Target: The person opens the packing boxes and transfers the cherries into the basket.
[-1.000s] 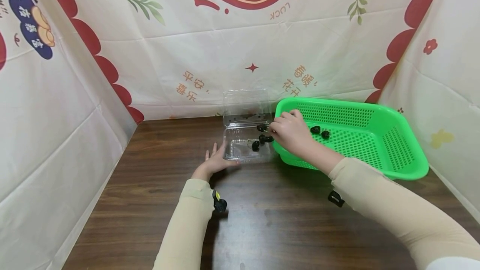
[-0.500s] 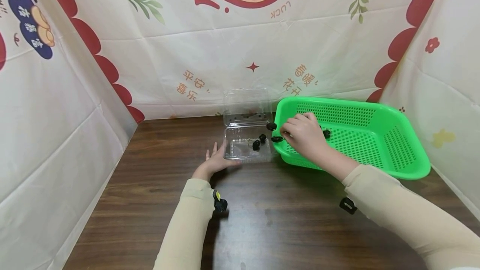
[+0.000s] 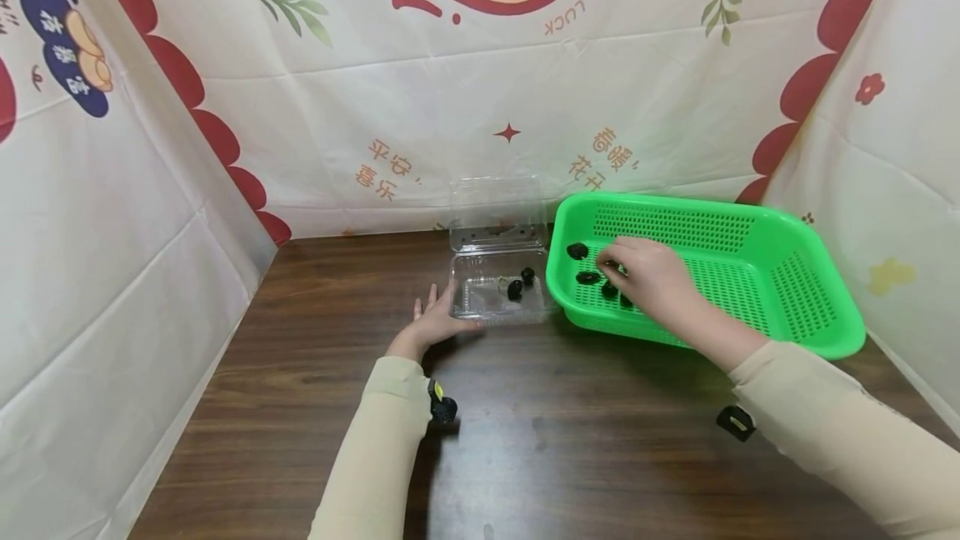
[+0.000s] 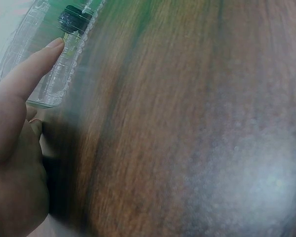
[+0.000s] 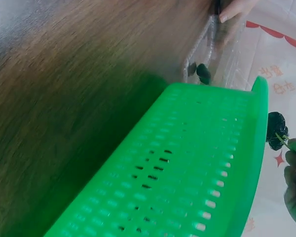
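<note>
My right hand (image 3: 651,275) is over the left part of the green basket (image 3: 780,273), pinching a dark cherry (image 5: 276,131) by its thin green stem, as the right wrist view shows. In the head view, two dark cherries (image 3: 577,250) hang at the left of those fingertips; several more (image 3: 609,290) lie below in the basket. My left hand (image 3: 433,325) rests with straight, spread fingers against the left side of a clear plastic clamshell box (image 3: 480,307). Two dark cherries (image 3: 514,289) lie in the box. In the left wrist view, the thumb (image 4: 37,69) lies along the box's near side.
The box's raised lid (image 3: 498,215) leans near the printed cloth (image 3: 420,107) at the back. The basket stands right beside the box. Brown wood-grain table (image 3: 540,440) spreads in front, with cloth walls on both sides.
My right hand has moved right, from beside the box to over the basket, carrying the cherries by their stems. The left hand and the box have stayed in place.
</note>
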A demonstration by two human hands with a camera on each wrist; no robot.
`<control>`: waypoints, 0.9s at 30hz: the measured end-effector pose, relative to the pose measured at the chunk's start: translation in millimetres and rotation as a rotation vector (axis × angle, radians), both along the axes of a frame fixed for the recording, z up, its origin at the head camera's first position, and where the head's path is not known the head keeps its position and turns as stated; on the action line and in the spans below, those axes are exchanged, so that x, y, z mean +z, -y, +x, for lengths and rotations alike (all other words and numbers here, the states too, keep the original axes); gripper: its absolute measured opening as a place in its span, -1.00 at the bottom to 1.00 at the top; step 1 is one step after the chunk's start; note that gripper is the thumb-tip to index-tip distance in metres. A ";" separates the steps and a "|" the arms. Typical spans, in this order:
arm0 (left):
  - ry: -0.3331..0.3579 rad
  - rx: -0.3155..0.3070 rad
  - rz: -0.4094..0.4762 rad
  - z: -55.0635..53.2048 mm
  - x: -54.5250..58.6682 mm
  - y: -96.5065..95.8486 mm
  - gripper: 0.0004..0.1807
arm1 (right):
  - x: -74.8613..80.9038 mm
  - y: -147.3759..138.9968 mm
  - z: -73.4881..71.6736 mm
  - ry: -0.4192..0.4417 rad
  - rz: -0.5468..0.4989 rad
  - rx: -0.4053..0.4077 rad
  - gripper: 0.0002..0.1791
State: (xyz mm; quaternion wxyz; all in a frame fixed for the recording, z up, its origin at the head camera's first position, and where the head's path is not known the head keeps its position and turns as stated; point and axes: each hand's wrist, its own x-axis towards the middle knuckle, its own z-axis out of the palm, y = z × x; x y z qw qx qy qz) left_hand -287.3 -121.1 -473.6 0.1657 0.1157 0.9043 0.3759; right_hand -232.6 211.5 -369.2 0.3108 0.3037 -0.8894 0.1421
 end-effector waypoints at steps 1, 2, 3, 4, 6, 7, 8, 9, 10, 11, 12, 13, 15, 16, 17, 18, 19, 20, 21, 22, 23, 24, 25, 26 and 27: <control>-0.001 0.000 0.002 0.1 0.0 -0.1 0.20 | 0.6 -1.8 1.1 0.005 -0.008 0.000 -0.89; 0.000 0.000 -0.001 0.1 0.2 -0.2 0.21 | 1.3 -3.3 2.3 0.008 -0.014 -0.003 -0.88; -0.001 0.001 0.000 0.1 0.1 -0.2 0.21 | 1.8 -5.0 3.2 0.010 -0.018 -0.005 -0.88; -0.001 0.002 0.001 0.0 0.0 -0.2 0.21 | 2.3 -6.6 4.0 0.014 -0.022 -0.007 -0.88; -0.006 0.003 0.001 -0.3 -0.3 -0.3 0.21 | 2.4 -10.0 5.6 0.021 -0.025 -0.006 -0.87; -0.010 0.002 0.002 -0.3 -0.4 -0.4 0.21 | 1.8 -12.1 6.5 0.023 -0.023 -0.008 -0.87; -0.014 0.002 0.002 -0.6 -0.5 -0.4 0.21 | 1.1 -14.2 7.6 0.025 -0.020 -0.008 -0.86; -0.016 0.000 0.003 -0.7 -0.6 -0.4 0.21 | 0.0 -16.6 8.5 0.029 -0.018 -0.006 -0.85; -0.017 -0.001 0.004 -0.8 -0.6 -0.5 0.21 | -1.0 -18.9 9.6 0.032 -0.016 -0.004 -0.85; -0.017 -0.001 0.004 -0.8 -0.7 -0.5 0.21 | -2.0 -21.3 10.6 0.037 -0.010 -0.004 -0.83; -0.017 -0.002 0.004 -0.8 -0.4 -0.6 0.21 | -3.0 -23.7 11.5 0.038 -0.005 -0.005 -0.83; -0.016 -0.002 0.006 -0.7 -0.3 -0.8 0.21 | -3.8 -26.3 12.3 0.042 -0.003 -0.008 -0.82; -0.020 -0.005 -0.007 -0.2 0.6 -1.2 0.21 | -4.6 -31.1 14.0 0.048 -0.002 -0.010 -0.82; -0.022 -0.007 -0.017 0.1 1.0 -1.3 0.20 | -4.8 -33.2 14.8 0.050 0.000 -0.013 -0.82; -0.022 -0.008 -0.023 0.4 1.4 -1.4 0.20 | -4.8 -35.3 15.7 0.053 0.000 -0.013 -0.82; -0.024 -0.010 -0.027 0.7 1.9 -1.4 0.20 | -4.6 -37.3 16.4 0.054 -0.003 -0.017 -0.83; -0.026 -0.013 -0.033 0.9 2.3 -1.5 0.20 | -4.1 -39.2 17.0 0.060 -0.006 -0.020 -0.83; -0.029 -0.017 -0.040 1.3 2.9 -1.5 0.20 | -3.5 -40.9 17.5 0.065 -0.009 -0.025 -0.83; -0.026 -0.016 -0.040 1.6 3.3 -1.5 0.20 | -2.9 -42.8 17.7 0.069 -0.012 -0.030 -0.83; -0.026 -0.017 -0.038 1.4 3.1 -1.5 0.19 | -2.1 -44.6 17.7 0.075 -0.016 -0.035 -0.83; -0.024 -0.017 -0.037 1.2 2.9 -1.4 0.20 | -1.4 -46.5 17.7 0.079 -0.017 -0.043 -0.84; -0.025 -0.016 -0.039 0.9 2.7 -1.4 0.20 | -0.8 -48.5 17.5 0.084 -0.016 -0.052 -0.84; -0.025 -0.017 -0.038 0.8 2.3 -1.2 0.20 | -0.5 -50.4 17.2 0.090 -0.013 -0.059 -0.84; -0.024 -0.015 -0.036 0.4 1.7 -0.9 0.21 | -0.4 -52.4 17.1 0.094 -0.009 -0.068 -0.84; -0.024 -0.014 -0.033 0.1 1.2 -0.6 0.21 | -0.3 -54.6 16.9 0.100 -0.002 -0.077 -0.85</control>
